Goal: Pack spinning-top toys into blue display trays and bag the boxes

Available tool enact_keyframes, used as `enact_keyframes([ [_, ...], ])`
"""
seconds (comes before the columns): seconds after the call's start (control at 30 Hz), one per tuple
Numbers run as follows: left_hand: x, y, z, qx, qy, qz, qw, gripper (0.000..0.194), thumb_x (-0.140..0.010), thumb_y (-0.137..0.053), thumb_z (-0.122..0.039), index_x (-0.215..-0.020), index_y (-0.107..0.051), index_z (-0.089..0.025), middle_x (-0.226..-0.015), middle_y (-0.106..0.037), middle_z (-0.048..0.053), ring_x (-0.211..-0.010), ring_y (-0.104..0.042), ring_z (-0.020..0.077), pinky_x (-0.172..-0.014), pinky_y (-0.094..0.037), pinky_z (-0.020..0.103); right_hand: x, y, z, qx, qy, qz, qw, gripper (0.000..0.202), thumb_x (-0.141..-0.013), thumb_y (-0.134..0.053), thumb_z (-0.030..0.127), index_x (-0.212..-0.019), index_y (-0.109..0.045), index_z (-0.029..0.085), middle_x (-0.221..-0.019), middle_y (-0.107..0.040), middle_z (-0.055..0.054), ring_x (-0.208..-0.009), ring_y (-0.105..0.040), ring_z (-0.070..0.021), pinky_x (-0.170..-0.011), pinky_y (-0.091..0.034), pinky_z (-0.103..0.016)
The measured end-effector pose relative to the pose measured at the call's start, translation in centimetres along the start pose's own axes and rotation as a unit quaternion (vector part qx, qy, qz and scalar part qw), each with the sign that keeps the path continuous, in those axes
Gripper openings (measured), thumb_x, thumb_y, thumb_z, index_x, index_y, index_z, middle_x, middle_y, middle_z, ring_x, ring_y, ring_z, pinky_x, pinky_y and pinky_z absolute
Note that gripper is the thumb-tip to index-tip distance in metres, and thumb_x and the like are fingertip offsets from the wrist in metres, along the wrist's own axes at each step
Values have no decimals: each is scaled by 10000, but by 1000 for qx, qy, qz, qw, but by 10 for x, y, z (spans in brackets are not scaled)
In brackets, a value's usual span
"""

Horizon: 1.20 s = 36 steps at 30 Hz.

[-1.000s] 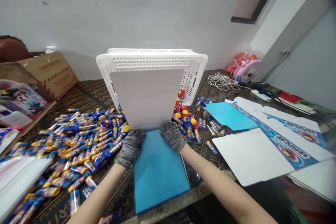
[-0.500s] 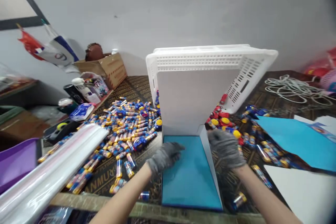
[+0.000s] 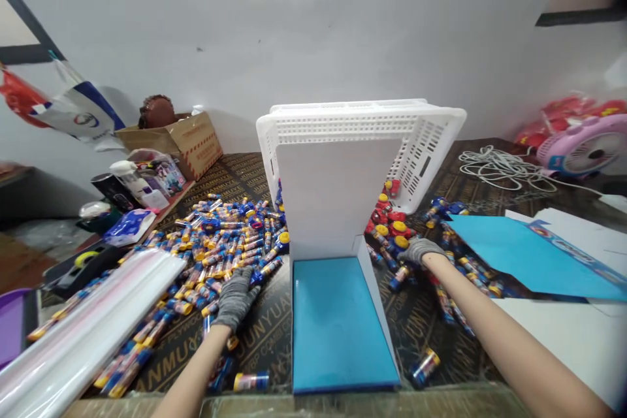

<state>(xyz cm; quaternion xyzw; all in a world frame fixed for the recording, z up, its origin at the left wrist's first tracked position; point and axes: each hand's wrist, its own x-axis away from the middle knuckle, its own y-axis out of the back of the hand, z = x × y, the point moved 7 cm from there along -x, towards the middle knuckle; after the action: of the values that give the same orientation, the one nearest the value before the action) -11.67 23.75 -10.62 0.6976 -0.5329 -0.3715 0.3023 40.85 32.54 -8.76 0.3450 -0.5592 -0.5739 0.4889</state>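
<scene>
An open box with a blue inside stands in the middle, its white lid raised against a tipped white basket. Left of the box, my left hand, in a grey glove, reaches onto a pile of small blue-and-yellow tubes with its fingers apart. My right hand, also gloved, is at the blue and red toy pieces with yellow caps right of the box. Its fingers are bent down at a blue piece, and their grip is hidden.
Rolled clear plastic film lies at the left, near a tape dispenser. Blue card sheets lie at the right. Behind them are a coiled white cable and a pink fan. A carton stands back left.
My left hand has moved out of the box and left onto the tubes. My right hand has moved from the box's side wall to the toy pieces. The view has shifted right.
</scene>
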Motion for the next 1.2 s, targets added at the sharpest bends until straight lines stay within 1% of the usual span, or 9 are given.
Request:
enact_keyframes([
  [0.17, -6, 58, -3, 141, 43, -66, 987, 479, -730, -635, -463, -1067, -590, -126, -1009, -663, 116, -941, -632, 281, -881, -520, 449, 32, 33, -22, -52, 38, -17, 998, 419, -615, -748, 204, -1026, -694, 144, -982, -710, -113, -928, -670, -255, -850, -518, -328],
  [0.27, 6, 98, -43, 312, 14, -67, 947, 441, -783, -612, -487, -1084, -618, -165, -1053, -678, 77, -995, -631, 243, -932, -507, 400, 72, 81, -18, -153, 74, -124, 978, 516, -750, -649, 280, -1242, -565, 150, -1164, -643, -134, -1053, -623, -263, -936, -492, -394],
  [0.33, 15, 107, -81, 361, -19, -48, 931, 412, -779, -643, -455, -1097, -633, -191, -1094, -679, 58, -1040, -625, 237, -962, -496, 382, 107, 108, 7, -299, 161, -203, 919, 539, -788, -627, 318, -1298, -502, 198, -1197, -621, -104, -1041, -625, -244, -934, -505, -408],
  [0.4, 22, 94, -114, 364, -62, -30, 929, 384, -773, -673, -414, -1097, -644, -211, -1121, -678, 48, -1076, -617, 236, -1002, -477, 389, 139, 111, 48, -379, 259, -237, 856, 511, -802, -649, 356, -1284, -517, 250, -1203, -617, -75, -1031, -628, -235, -930, -518, -417],
  [0.5, 22, 53, -139, 324, -142, -39, 935, 321, -774, -691, -368, -1055, -672, -213, -1143, -676, 67, -1122, -604, 252, -1065, -431, 450, 170, 80, 111, -369, 367, -309, 796, 399, -894, -567, 314, -1287, -559, 245, -1251, -612, -94, -1159, -582, -246, -1012, -477, -446],
  [0.6, 17, 17, -139, 266, -208, -49, 940, 267, -816, -655, -333, -1053, -684, -215, -1167, -669, 92, -1125, -611, 265, -1044, -452, 488, 171, 28, 151, -303, 438, -291, 795, 377, -936, -494, 230, -1303, -579, 224, -1353, -551, -131, -1207, -563, -240, -1014, -489, -422],
  [0.7, 23, 9, -143, 203, -293, -33, 934, 277, -871, -599, -313, -1116, -672, -206, -1211, -645, 126, -1148, -600, 262, -1015, -480, 468, 166, -1, 161, -270, 491, -224, 797, 402, -929, -481, 167, -1312, -581, 237, -1362, -551, -127, -1193, -582, -223, -986, -516, -377],
  [0.87, 37, 14, -168, 71, -402, 74, 910, 294, -894, -565, -323, -1147, -673, -220, -1197, -642, 130, -1105, -605, 257, -963, -509, 426, 158, -1, 167, -237, 555, -92, 792, 525, -860, -541, 61, -1333, -554, 290, -1405, -522, -78, -1195, -584, -196, -991, -502, -338],
  [1.2, -1, -22, -186, -83, -346, 90, 930, 230, -869, -572, -325, -1015, -730, -243, -1049, -699, 112, -1000, -591, 310, -953, -424, 512, 147, -7, 192, -155, 513, -77, 841, 475, -830, -675, 179, -1295, -594, 242, -1366, -556, -95, -1197, -571, -236, -1001, -483, -374],
])
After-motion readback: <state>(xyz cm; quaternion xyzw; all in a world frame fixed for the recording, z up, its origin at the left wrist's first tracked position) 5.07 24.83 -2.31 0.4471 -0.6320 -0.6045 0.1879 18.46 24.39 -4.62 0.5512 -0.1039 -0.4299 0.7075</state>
